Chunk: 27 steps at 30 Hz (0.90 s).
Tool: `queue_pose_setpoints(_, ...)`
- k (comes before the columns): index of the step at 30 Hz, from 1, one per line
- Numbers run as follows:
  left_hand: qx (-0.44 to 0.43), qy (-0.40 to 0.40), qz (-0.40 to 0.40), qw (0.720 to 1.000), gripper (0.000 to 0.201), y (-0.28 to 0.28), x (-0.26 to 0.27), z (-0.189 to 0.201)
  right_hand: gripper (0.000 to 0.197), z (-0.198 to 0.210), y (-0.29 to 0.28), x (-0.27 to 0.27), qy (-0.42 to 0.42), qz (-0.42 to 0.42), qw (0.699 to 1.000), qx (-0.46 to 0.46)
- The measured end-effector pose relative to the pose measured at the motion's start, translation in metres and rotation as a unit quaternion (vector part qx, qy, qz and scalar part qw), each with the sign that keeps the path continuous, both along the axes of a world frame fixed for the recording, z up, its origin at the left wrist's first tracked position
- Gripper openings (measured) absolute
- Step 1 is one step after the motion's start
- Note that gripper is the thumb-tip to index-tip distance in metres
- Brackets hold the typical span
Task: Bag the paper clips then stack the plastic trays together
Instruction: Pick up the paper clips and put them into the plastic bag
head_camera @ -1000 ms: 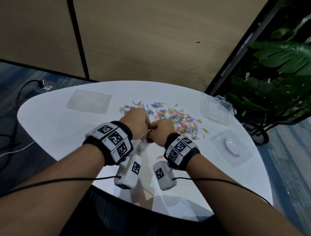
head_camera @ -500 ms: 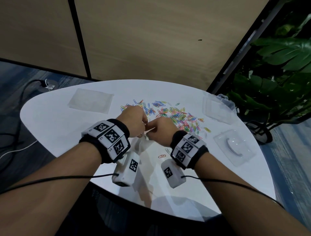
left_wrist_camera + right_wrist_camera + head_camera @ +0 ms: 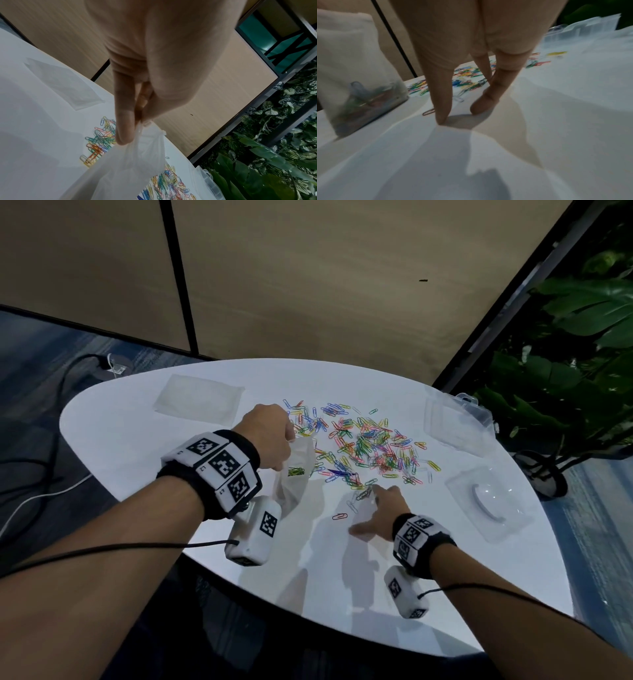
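Note:
My left hand pinches the top of a clear plastic bag that hangs to the white table; a few paper clips lie in its bottom. The left wrist view shows thumb and fingers closed on the bag's mouth. A spread of coloured paper clips covers the table's middle. My right hand lies low with straight fingers touching the table at the pile's near edge, holding nothing. Two clear plastic trays sit at the right, one far, one near.
A flat clear bag lies at the table's far left. A single red clip lies apart near my right hand. Green plants stand right of the table, a wooden wall behind, cables on the floor at left.
My right hand left the bag's mouth and went down right to the table by the clips, fingers spread. My left hand lifted the bag a little, still pinching it.

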State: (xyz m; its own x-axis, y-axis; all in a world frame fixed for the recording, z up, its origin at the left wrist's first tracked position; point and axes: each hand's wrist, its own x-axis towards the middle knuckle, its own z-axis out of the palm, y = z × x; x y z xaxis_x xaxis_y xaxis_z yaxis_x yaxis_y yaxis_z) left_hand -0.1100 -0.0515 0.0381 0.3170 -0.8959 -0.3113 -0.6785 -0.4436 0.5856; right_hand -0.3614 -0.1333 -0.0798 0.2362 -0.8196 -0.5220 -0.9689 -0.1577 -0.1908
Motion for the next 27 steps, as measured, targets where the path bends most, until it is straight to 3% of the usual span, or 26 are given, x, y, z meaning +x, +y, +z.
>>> queue_pose_setpoints(6, -0.001, 0.004, 0.007, 1.000, 0.033, 0.006, 0.004, 0.002, 0.082, -0.014, -0.005, 0.041, -0.072, -0.053, 0.994, -0.061)
queue_pose_setpoints(11, -0.005, 0.008, 0.017, 1.000, 0.033, 0.008, 0.010, -0.002, 0.073, -0.022, -0.028, 0.069, -0.122, -0.116, 0.981, -0.092)
queue_pose_setpoints(14, -0.007, 0.008, 0.017, 1.000, 0.033, 0.008, 0.012, -0.002, 0.067, -0.020, -0.039, 0.080, -0.130, -0.067, 0.981, -0.128)
queue_pose_setpoints(16, -0.005, 0.006, 0.014, 1.000, 0.033, 0.008, 0.012, -0.002, 0.066, -0.022, -0.044, 0.087, -0.116, 0.009, 0.983, -0.145)
queue_pose_setpoints(21, -0.006, 0.006, 0.011, 1.000, 0.031, 0.009, 0.009, -0.001, 0.042, -0.027, -0.047, 0.095, -0.009, 0.193, 0.966, -0.173)
queue_pose_setpoints(27, -0.003, 0.015, 0.016, 1.000, 0.034, 0.008, 0.009, -0.001, 0.022, -0.023, -0.044, 0.093, -0.003, 0.209, 0.955, -0.212)
